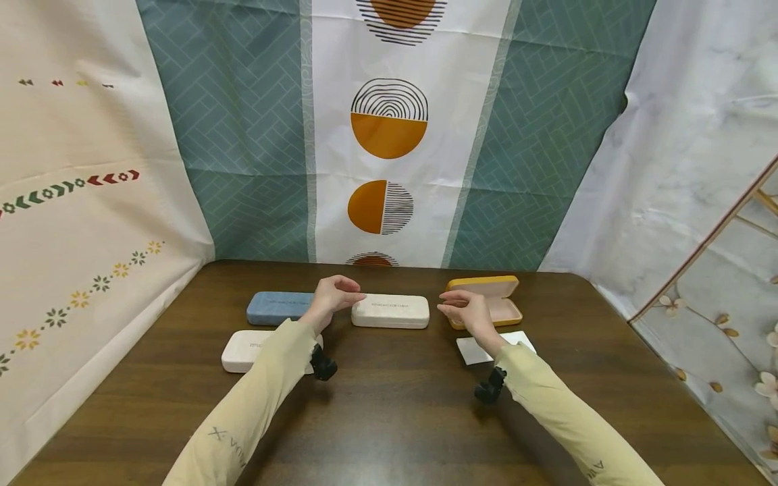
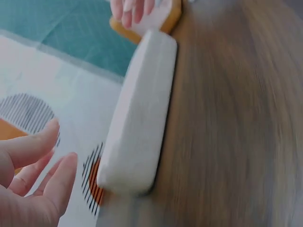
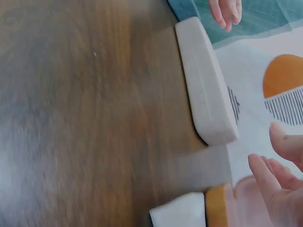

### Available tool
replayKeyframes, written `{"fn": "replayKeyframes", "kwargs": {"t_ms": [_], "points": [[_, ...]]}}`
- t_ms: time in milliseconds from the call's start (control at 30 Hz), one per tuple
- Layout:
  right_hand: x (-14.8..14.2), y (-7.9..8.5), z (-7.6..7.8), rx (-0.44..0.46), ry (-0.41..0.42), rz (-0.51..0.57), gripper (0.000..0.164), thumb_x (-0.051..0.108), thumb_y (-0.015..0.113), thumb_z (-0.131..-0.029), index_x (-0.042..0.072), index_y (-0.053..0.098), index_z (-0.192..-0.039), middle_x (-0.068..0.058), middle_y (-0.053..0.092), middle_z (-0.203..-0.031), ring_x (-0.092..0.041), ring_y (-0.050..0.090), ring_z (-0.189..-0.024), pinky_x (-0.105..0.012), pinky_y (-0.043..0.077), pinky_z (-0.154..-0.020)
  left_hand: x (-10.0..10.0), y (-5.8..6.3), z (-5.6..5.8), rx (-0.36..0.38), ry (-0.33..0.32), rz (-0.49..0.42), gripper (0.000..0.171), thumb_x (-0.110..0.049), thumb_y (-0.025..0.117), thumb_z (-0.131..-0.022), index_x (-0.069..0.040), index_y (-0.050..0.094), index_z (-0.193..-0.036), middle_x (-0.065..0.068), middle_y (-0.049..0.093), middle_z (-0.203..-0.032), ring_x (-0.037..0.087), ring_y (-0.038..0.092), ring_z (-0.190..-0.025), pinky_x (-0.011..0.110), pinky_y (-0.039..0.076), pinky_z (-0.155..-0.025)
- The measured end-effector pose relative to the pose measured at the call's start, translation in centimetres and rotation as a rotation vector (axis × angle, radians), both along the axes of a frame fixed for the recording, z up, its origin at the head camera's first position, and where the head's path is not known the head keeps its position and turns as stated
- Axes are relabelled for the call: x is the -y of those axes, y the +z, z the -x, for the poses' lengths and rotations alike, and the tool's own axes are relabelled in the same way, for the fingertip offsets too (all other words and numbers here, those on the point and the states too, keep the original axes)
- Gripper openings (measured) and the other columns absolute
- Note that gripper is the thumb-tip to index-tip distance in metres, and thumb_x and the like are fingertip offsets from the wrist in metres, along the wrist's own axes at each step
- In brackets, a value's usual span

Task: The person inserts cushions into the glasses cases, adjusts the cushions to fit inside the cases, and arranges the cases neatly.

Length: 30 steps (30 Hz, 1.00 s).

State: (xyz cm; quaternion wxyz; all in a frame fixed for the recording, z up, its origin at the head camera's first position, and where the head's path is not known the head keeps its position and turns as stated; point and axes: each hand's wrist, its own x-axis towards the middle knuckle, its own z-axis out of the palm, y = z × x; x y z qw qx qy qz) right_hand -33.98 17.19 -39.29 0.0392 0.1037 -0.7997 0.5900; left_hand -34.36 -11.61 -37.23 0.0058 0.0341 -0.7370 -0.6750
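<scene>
A cream-white glasses case (image 1: 390, 312) lies closed at the middle of the table, lettering on its lid. My left hand (image 1: 333, 297) hovers beside its left end, thumb and fingers apart with nothing between them, as the left wrist view shows. Over the open yellow glasses case (image 1: 506, 304), with its pale pink lining, is my right hand (image 1: 467, 312); its fingers are loosely bent and hold nothing. In the right wrist view the white case (image 3: 206, 80) lies to the left of that hand. Part of the yellow case is hidden behind the right hand.
A blue case (image 1: 273, 309) lies at the back left, partly behind the left hand. In front of it is another white case (image 1: 240, 351), partly covered by the left sleeve. A white cloth or paper (image 1: 474, 351) lies under the right wrist. Patterned fabric (image 1: 389, 202) hangs behind the table.
</scene>
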Motion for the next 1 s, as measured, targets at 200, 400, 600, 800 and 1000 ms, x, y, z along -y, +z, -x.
{"fn": "replayKeyframes", "kwargs": {"t_ms": [200,400,600,800,1000], "points": [[-2.7,0.6,-0.1,0.029,0.04,0.143,0.034,-0.001,0.065,-0.082,-0.013,0.055,-0.112,-0.028,0.056,-0.107,-0.036,0.059,-0.091,-0.041,0.048,-0.073,-3.9,0.4,0.0,-0.039,-0.051,-0.072,0.025,0.006,0.072,-0.073,0.005,0.063,-0.096,0.016,0.061,-0.093,0.023,0.061,-0.08,0.032,0.049,-0.072],[-5.7,0.8,-0.3,0.037,0.007,0.128,0.033,-0.002,0.063,-0.083,-0.016,0.053,-0.112,-0.027,0.057,-0.104,-0.041,0.057,-0.091,-0.039,0.048,-0.072,-8.3,-0.3,-0.6,-0.03,-0.198,-0.15,0.025,0.008,0.07,-0.074,0.009,0.061,-0.097,0.017,0.06,-0.095,0.021,0.061,-0.078,0.032,0.049,-0.071],[-9.4,0.5,-0.5,-0.015,0.008,0.087,0.033,-0.002,0.064,-0.082,-0.018,0.053,-0.109,-0.019,0.061,-0.095,-0.041,0.058,-0.088,-0.037,0.049,-0.07,-12.8,-1.5,-1.4,-0.025,-0.296,-0.181,0.026,0.01,0.07,-0.072,0.011,0.06,-0.095,0.019,0.062,-0.089,0.019,0.062,-0.07,0.034,0.05,-0.069],[-13.0,-0.3,-0.9,-0.022,-0.012,-0.005,0.031,-0.001,0.066,-0.081,-0.018,0.055,-0.105,-0.024,0.061,-0.097,-0.027,0.063,-0.079,-0.031,0.05,-0.068,-16.0,-2.7,-2.3,-0.006,-0.324,-0.126,0.026,0.012,0.072,-0.068,0.011,0.062,-0.092,0.017,0.063,-0.083,0.018,0.061,-0.066,0.032,0.051,-0.064],[-15.3,-1.2,-1.5,-0.038,-0.067,-0.236,0.033,0.009,0.071,-0.079,-0.012,0.061,-0.102,-0.021,0.062,-0.096,-0.017,0.058,-0.081,-0.024,0.048,-0.068,-17.2,-3.4,-2.7,-0.047,-0.267,0.016,0.026,0.016,0.074,-0.063,0.01,0.063,-0.085,0.015,0.062,-0.076,0.014,0.056,-0.058,0.028,0.051,-0.057]]}}
